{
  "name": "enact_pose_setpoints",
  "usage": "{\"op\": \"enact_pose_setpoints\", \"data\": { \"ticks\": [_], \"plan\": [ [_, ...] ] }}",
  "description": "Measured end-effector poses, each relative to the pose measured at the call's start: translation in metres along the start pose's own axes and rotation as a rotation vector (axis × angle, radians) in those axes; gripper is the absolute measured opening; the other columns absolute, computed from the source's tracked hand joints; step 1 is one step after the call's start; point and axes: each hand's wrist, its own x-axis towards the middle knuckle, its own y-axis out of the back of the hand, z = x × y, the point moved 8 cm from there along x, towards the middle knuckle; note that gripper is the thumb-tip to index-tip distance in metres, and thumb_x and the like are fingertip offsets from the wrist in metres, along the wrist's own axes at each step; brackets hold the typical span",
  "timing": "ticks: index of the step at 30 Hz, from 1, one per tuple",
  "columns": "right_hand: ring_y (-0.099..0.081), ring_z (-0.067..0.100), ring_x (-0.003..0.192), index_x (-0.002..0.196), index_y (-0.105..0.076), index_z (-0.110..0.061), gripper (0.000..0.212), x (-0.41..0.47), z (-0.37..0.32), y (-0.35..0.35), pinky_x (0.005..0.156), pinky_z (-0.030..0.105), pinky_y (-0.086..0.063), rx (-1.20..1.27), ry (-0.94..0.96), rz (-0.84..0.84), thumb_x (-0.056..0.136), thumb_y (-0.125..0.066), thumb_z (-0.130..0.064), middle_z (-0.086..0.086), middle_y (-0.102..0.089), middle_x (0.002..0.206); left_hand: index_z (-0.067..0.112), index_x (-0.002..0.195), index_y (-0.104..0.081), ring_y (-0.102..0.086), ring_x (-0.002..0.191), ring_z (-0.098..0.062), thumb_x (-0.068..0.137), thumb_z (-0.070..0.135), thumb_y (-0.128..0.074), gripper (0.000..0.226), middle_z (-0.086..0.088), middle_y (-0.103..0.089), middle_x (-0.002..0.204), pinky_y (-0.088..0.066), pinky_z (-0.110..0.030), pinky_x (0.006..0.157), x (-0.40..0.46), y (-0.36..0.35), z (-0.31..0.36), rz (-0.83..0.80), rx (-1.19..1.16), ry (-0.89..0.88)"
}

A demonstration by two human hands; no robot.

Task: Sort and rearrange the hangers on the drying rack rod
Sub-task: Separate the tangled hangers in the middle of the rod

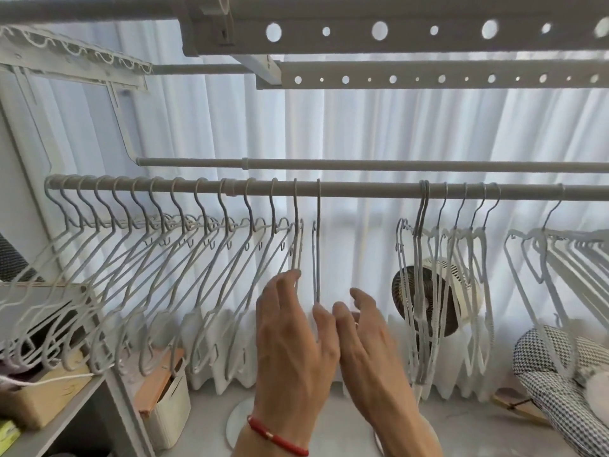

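**Head view: hands at the hanger gap, mid-rod**

Head camera looks up at the rod point(362, 190), which runs across the frame; its right end is cut off. One hanger point(318, 245) hangs edge-on by itself near the middle. A fanned row of hangers point(184, 232) fills the rod to its left, the lower ends overlapping and hard to count. A tight bunch point(425, 275) hangs to the right, and more hangers point(560, 245) run out of frame.

Left hand point(293, 338), fingers straight and loose, touches the last hanger point(298, 245) of the left row with its fingertips. Right hand point(365, 338) is beside it, fingers loosely spread, just under the single hanger; contact cannot be made out. Neither hand grips anything.

Behind: white curtain point(362, 127), a fan point(438, 295) partly hidden by the bunch, perforated rails point(395, 31) above. Shelf point(59, 400) lower left, contents blurred.
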Motion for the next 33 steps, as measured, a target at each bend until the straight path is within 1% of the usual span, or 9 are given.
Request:
{"op": "enact_pose_setpoints", "data": {
  "ticks": [3, 6, 11, 14, 17, 20, 22, 27, 33],
  "plan": [
    [-0.059, -0.005, 0.11, 0.132, -0.057, -0.032, 0.035, -0.011, -0.015, 0.044, 0.095, 0.026, -0.049, -0.032, 0.191, 0.285, 0.1, -0.043, -0.035, -0.01, -0.064, 0.124, 0.017, 0.124, -0.057, -0.054, 0.115, -0.003, 0.093, 0.013, -0.057, 0.031, 0.006, -0.06, 0.122, -0.037, -0.005, 0.099, 0.006, -0.011, 0.024, 0.003, -0.144, -0.094],
    [-0.06, -0.007, 0.106, 0.123, -0.064, -0.03, 0.033, -0.014, -0.013, 0.087, 0.09, 0.019, -0.045, -0.086, 0.229, 0.488, 0.099, -0.045, -0.02, -0.014, -0.067, 0.114, 0.023, 0.124, -0.06, -0.058, 0.113, 0.001, 0.096, 0.014, -0.059, 0.029, 0.011, -0.063, 0.123, -0.045, -0.01, 0.097, 0.013, -0.058, 0.035, -0.3, -0.372, 0.109],
    [-0.059, 0.004, 0.113, 0.136, -0.057, -0.028, 0.035, -0.002, 0.026, 0.1, 0.086, 0.013, -0.04, -0.088, 0.047, 0.323, 0.103, -0.047, -0.02, -0.007, -0.064, 0.133, 0.025, 0.138, -0.049, -0.056, 0.125, -0.02, 0.094, 0.052, -0.054, 0.052, -0.003, -0.058, 0.135, -0.045, -0.039, 0.108, -0.006, -0.151, 0.028, -0.627, -0.403, 0.419],
    [-0.054, 0.01, 0.125, 0.146, -0.049, -0.026, 0.043, -0.003, 0.039, 0.105, 0.098, 0.025, -0.038, -0.153, -0.01, 0.278, 0.104, -0.045, -0.025, -0.002, -0.059, 0.143, 0.025, 0.145, -0.038, -0.053, 0.126, -0.026, 0.089, 0.067, -0.048, 0.071, -0.008, -0.054, 0.139, -0.043, -0.04, 0.104, -0.023, -0.179, 0.023, -0.711, -0.44, 0.585],
    [-0.047, 0.016, 0.138, 0.151, -0.045, -0.024, 0.049, 0.005, 0.057, 0.102, 0.112, 0.032, -0.037, -0.144, -0.113, 0.184, 0.103, -0.043, -0.036, 0.001, -0.054, 0.15, 0.02, 0.136, -0.048, -0.062, 0.113, -0.024, 0.07, 0.079, -0.048, 0.088, -0.006, -0.064, 0.127, -0.05, -0.044, 0.097, -0.036, -0.197, 0.018, -0.76, -0.596, 0.74],
    [-0.065, 0.014, 0.109, 0.112, -0.066, -0.027, 0.041, 0.016, 0.071, 0.087, 0.102, 0.045, -0.052, 0.07, -0.24, 0.108, 0.102, -0.039, -0.056, 0.004, -0.07, 0.117, 0.012, 0.131, -0.053, -0.07, 0.099, -0.023, 0.08, 0.071, -0.053, 0.078, -0.011, -0.07, 0.115, -0.058, -0.035, 0.072, -0.037, -0.206, 0.012, -0.709, -0.655, 0.74],
    [-0.067, 0.016, 0.098, 0.095, -0.065, -0.023, 0.036, 0.025, 0.075, 0.079, 0.097, 0.051, -0.055, 0.236, -0.293, 0.086, 0.107, -0.041, -0.048, 0.007, -0.071, 0.105, 0.012, 0.135, -0.048, -0.07, 0.101, -0.023, 0.092, 0.061, -0.052, 0.066, -0.012, -0.069, 0.118, -0.059, -0.032, 0.071, -0.036, -0.2, 0.012, -0.674, -0.619, 0.699],
    [-0.073, 0.016, 0.1, 0.11, -0.072, -0.018, 0.035, 0.04, 0.083, 0.074, 0.092, 0.048, -0.059, 0.316, -0.357, 0.03, 0.099, -0.051, -0.044, 0.002, -0.078, 0.103, 0.024, 0.135, -0.048, -0.064, 0.111, -0.022, 0.089, 0.069, -0.042, 0.065, -0.005, -0.067, 0.123, -0.055, -0.045, 0.096, -0.029, -0.184, 0.008, -0.656, -0.461, 0.561],
    [-0.074, 0.018, 0.096, 0.101, -0.078, -0.019, 0.036, 0.051, 0.094, 0.067, 0.089, 0.044, -0.055, 0.395, -0.43, 0.005, 0.092, -0.059, -0.048, 0.003, -0.08, 0.095, 0.028, 0.132, -0.049, -0.063, 0.113, -0.018, 0.095, 0.069, -0.034, 0.058, 0.0, -0.067, 0.123, -0.052, -0.045, 0.1, -0.026, -0.176, 0.008, -0.683, -0.457, 0.525]
  ]
}}
